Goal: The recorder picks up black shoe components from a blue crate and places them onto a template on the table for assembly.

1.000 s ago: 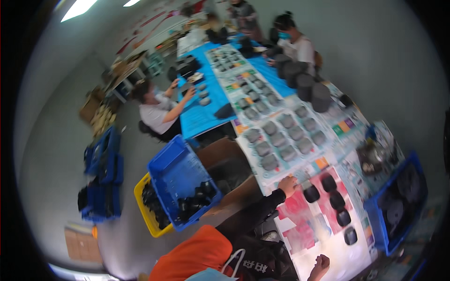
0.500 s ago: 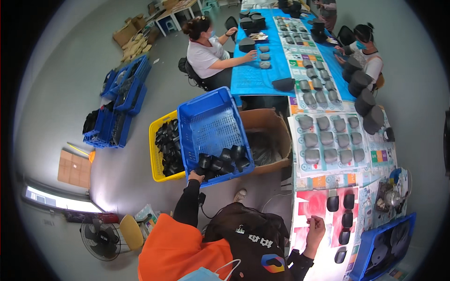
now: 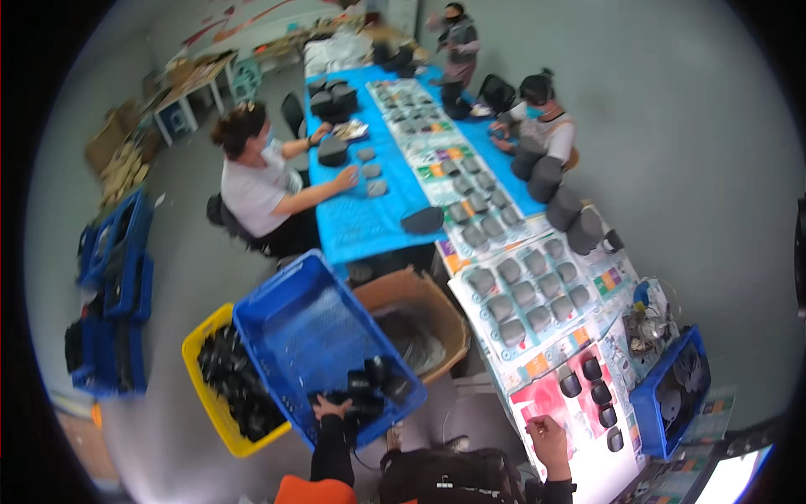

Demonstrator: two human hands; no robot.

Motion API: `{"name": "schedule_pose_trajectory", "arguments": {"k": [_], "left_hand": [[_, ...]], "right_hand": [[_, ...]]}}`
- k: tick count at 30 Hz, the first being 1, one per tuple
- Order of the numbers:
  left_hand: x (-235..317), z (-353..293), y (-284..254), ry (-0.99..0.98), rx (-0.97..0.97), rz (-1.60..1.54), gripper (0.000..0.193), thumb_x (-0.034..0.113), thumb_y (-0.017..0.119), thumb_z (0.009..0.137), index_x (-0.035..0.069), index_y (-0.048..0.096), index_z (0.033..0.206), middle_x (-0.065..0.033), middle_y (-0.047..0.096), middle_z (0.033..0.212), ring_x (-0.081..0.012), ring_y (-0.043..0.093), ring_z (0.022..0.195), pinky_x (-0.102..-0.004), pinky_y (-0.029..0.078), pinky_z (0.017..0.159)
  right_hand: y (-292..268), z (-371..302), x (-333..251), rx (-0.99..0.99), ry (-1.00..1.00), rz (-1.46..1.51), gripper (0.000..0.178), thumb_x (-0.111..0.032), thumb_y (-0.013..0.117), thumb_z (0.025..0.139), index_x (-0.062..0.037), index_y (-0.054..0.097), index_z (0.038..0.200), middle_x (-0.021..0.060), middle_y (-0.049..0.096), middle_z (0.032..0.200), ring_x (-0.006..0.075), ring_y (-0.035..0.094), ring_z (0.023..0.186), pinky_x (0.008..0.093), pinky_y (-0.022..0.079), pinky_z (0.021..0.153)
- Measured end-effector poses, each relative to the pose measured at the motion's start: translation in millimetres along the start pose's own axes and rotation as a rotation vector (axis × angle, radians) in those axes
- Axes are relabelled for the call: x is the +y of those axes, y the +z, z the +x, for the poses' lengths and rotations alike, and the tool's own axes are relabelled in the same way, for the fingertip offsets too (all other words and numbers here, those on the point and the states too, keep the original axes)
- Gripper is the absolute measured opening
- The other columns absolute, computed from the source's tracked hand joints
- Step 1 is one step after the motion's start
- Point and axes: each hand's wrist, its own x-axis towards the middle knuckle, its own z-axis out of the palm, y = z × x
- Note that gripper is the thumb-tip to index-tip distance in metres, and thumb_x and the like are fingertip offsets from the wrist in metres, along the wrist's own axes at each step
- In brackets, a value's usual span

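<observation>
My left hand (image 3: 332, 408) reaches into the blue crate (image 3: 281, 294), its fingers spread among the curved black pieces (image 3: 377, 370) gathered at the crate's near end. The fingertips touch the dark pieces, though blur hides the exact contact. Over the red-and-white sheet (image 3: 537, 393) at the table's near end, my right hand (image 3: 550, 445) is closed, thumb against fingers. Whatever it may pinch is too small to make out. Beside that hand, several black pieces (image 3: 601, 393) stand in a column on the sheet, and a grey-topped one (image 3: 569, 382) stands to their left.
Under the blue crate's left side is a yellow basket (image 3: 195, 353) of black pieces. Behind sits a cardboard box (image 3: 453, 323). Grey rounded pieces (image 3: 524, 292) lie in rows on the table. Two people sit at the blue-covered table (image 3: 369, 227). Another blue crate (image 3: 651, 420) stands right.
My left hand has moved from the crate's near rim in among the black pieces. My right hand stays closed over the red sheet. The whole view has shifted and tilted.
</observation>
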Motion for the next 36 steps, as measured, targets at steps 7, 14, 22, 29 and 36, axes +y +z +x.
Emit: {"name": "schedule_pose_trajectory", "arguments": {"k": [7, 14, 22, 29, 36], "left_hand": [[58.9, -20.7, 18.2, -0.069, -0.225, 0.487, 0.099, 0.062, 0.089, 0.076, 0.01, 0.052, 0.152, -0.0237, 0.042, 0.153, -0.0403, 0.049, 0.142, -0.0495, 0.054, 0.108], [73.2, 0.2, 2.1, 0.222, -0.056, 0.284, 0.08, 0.043, 0.084, 0.084, 0.005, 0.054, 0.148, -0.0221, 0.041, 0.155, -0.0418, 0.042, 0.147, -0.0487, 0.055, 0.107], [47.3, 34.4, 12.8, 0.386, -0.304, 0.464, 0.099, 0.037, 0.094, 0.075, 0.012, 0.044, 0.156, -0.0255, 0.04, 0.156, -0.048, 0.047, 0.143, -0.0511, 0.049, 0.114], [21.5, 54.3, 22.8, 0.583, -0.408, 0.444, 0.107, 0.043, 0.098, 0.071, 0.003, 0.043, 0.154, -0.0233, 0.052, 0.149, -0.0428, 0.055, 0.14, -0.0488, 0.049, 0.116], [32.5, 29.4, 22.2, 0.656, -0.358, 0.199, 0.086, 0.043, 0.092, 0.076, 0.012, 0.056, 0.148, -0.0187, 0.055, 0.15, -0.0374, 0.053, 0.143, -0.0499, 0.048, 0.116]], "right_hand": [[8.8, -29.4, -37.3, 0.047, 0.019, -0.091, 0.02, -0.015, 0.073, 0.094, 0.0028, 0.075, 0.103, 0.0126, 0.079, 0.086, 0.0202, 0.078, 0.083, 0.0319, 0.06, 0.077], [20.5, -31.3, -45.3, 0.065, -0.021, -0.134, 0.023, -0.019, 0.074, 0.094, 0.0023, 0.075, 0.102, 0.0132, 0.08, 0.087, 0.0225, 0.079, 0.083, 0.0333, 0.06, 0.077], [30.9, -33.0, -32.2, 0.018, -0.026, -0.236, 0.025, -0.023, 0.077, 0.094, 0.0003, 0.076, 0.105, 0.0118, 0.08, 0.089, 0.0232, 0.078, 0.085, 0.0339, 0.06, 0.079], [32.0, -38.0, -44.9, -0.055, -0.089, -0.297, 0.027, -0.028, 0.071, 0.099, -0.0052, 0.072, 0.113, 0.0192, 0.078, 0.102, 0.0379, 0.076, 0.097, 0.0471, 0.059, 0.085], [37.5, -42.7, -38.4, -0.064, -0.016, -0.258, 0.028, -0.032, 0.07, 0.101, -0.0058, 0.072, 0.111, 0.0179, 0.078, 0.101, 0.0352, 0.077, 0.096, 0.0459, 0.059, 0.085]]}}
